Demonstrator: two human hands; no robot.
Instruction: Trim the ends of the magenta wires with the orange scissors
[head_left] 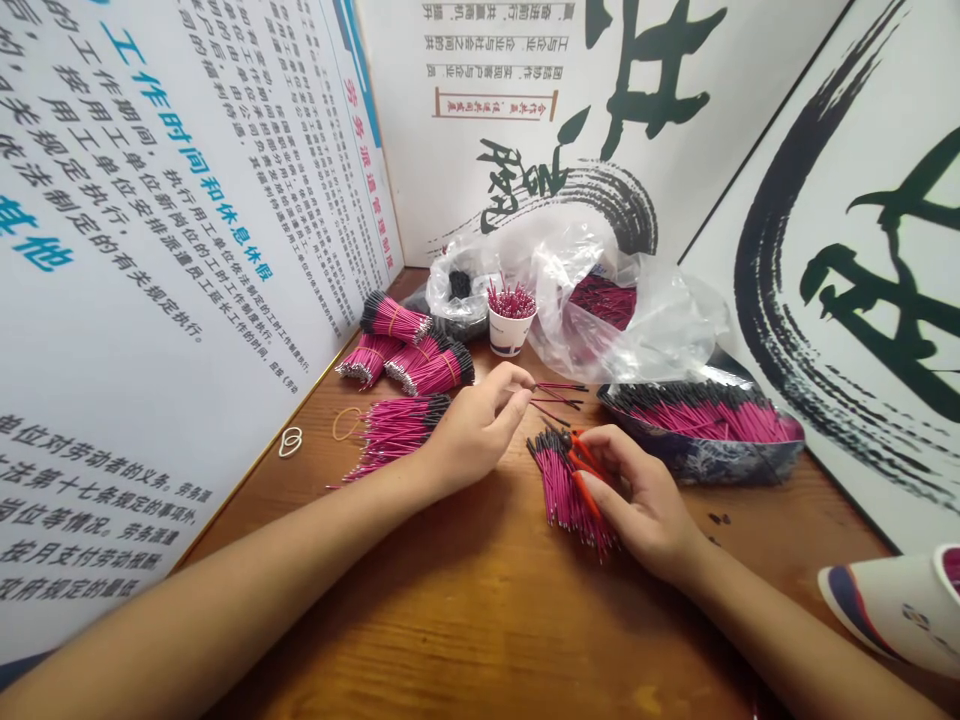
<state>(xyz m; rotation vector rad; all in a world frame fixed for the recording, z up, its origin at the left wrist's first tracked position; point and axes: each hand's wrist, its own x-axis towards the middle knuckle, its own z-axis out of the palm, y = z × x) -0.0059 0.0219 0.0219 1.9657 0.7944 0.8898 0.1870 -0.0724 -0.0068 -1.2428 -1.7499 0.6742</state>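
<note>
My left hand (pixel 484 415) pinches a few thin pink sticks (pixel 559 403) with black ends, which point to the right. The fingers of my right hand (pixel 634 490) are wrapped round the orange handles of a small tool (pixel 589 465); its dark jaws are near the black ends of a loose pink pile (pixel 562 490). Partly behind my left hand lies another spread of pink sticks (pixel 394 435). Farther back are banded pink bundles (pixel 427 360). A paper cup (pixel 510 330) stands upright, full of pink sticks.
A dark patterned tray (pixel 727 460) heaped with black-tipped sticks sits at the right. Behind are clear plastic bags (pixel 652 325). Rubber bands (pixel 290 442) lie at the left. A tilted cup (pixel 892 610) is at the right edge. Printed panels (pixel 480 190) enclose the wooden table (pixel 450 620).
</note>
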